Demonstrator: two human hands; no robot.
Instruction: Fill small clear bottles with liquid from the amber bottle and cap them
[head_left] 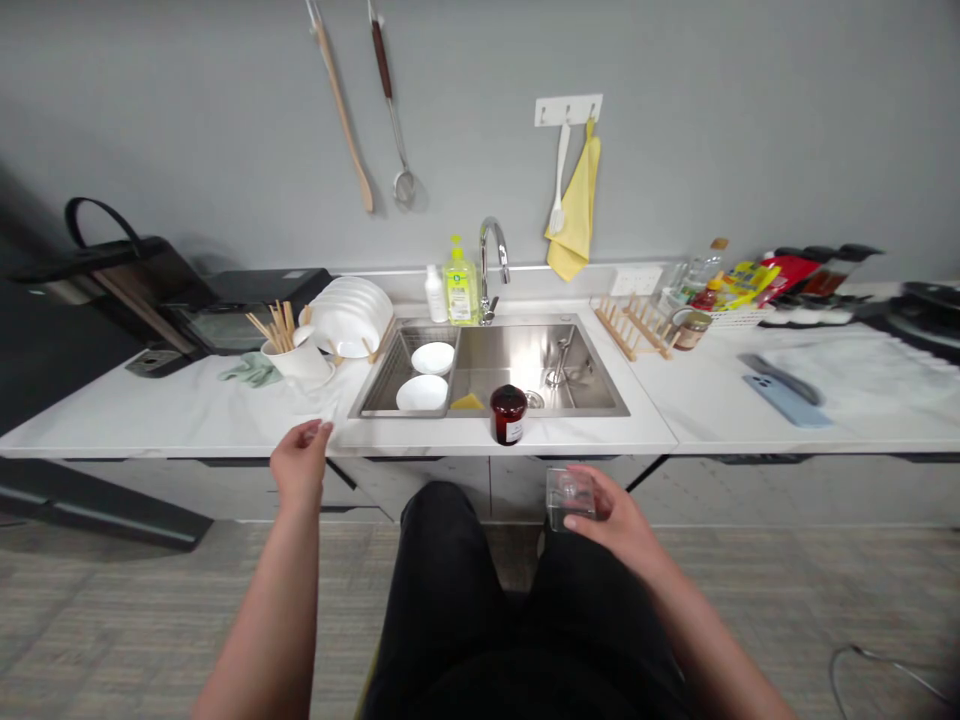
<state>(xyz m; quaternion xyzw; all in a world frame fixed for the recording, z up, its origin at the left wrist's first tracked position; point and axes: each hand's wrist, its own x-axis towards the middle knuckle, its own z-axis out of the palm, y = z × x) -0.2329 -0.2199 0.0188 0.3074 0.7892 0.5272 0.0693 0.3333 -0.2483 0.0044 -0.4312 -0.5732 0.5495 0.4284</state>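
Observation:
My right hand [611, 515] is closed round the side of a clear square box [562, 497], held above my lap just in front of the counter edge. Its contents are too blurred to tell. My left hand [301, 460] is raised at the counter's front edge, left of the sink, with thumb and fingertips pinched together. Something thin and pale may be in that pinch, but I cannot make it out. Between my two hands, a dark red-brown jar [509, 414] with a dark lid and a white label stands upright on the counter's front strip.
Behind the jar is a steel sink [619, 400]; its basket holds two white bowls [424, 392]. White plates [349, 315] and a cup of chopsticks [300, 362] stand left. A wooden rack [637, 325], a glass jar [691, 328] and a phone [787, 400] are right.

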